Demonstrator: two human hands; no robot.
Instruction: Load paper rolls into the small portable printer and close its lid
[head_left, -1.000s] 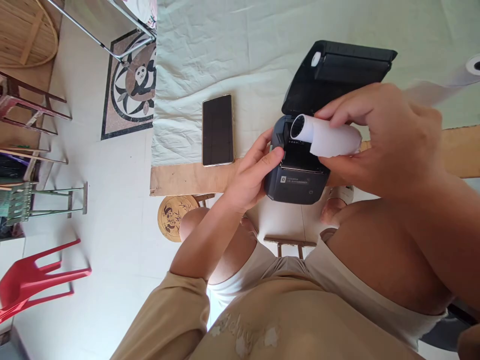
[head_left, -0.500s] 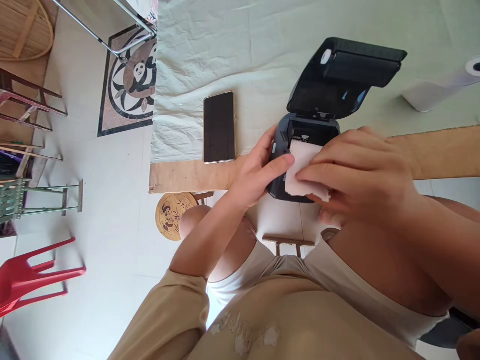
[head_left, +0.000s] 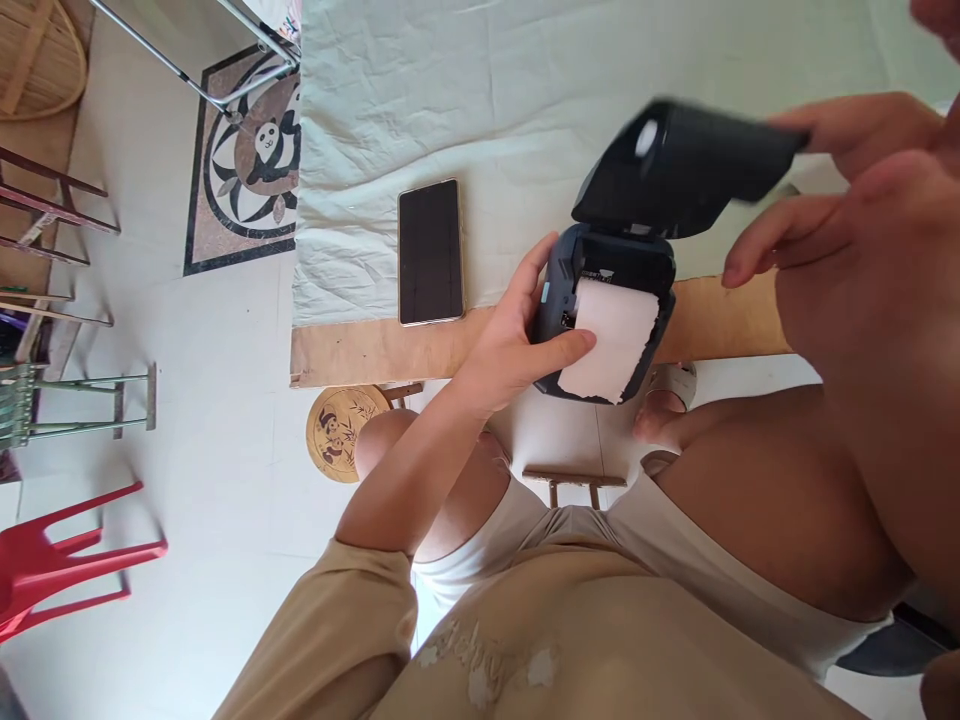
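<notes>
The small black receipt printer (head_left: pixel 600 300) sits at the near edge of the cloth-covered table (head_left: pixel 487 90), its hinged black lid (head_left: pixel 686 165) tilted up and blurred. A white paper strip (head_left: pixel 611 340) hangs out of its open bay over the front; the roll itself is hidden inside. The left hand (head_left: pixel 517 345) grips the printer's left side, thumb pressing the paper's edge. The right hand (head_left: pixel 847 190), large and partly cut off at the frame edge, has its fingers on the lid's far end. A dark flat smartphone (head_left: pixel 430 252) lies just left of the printer
</notes>
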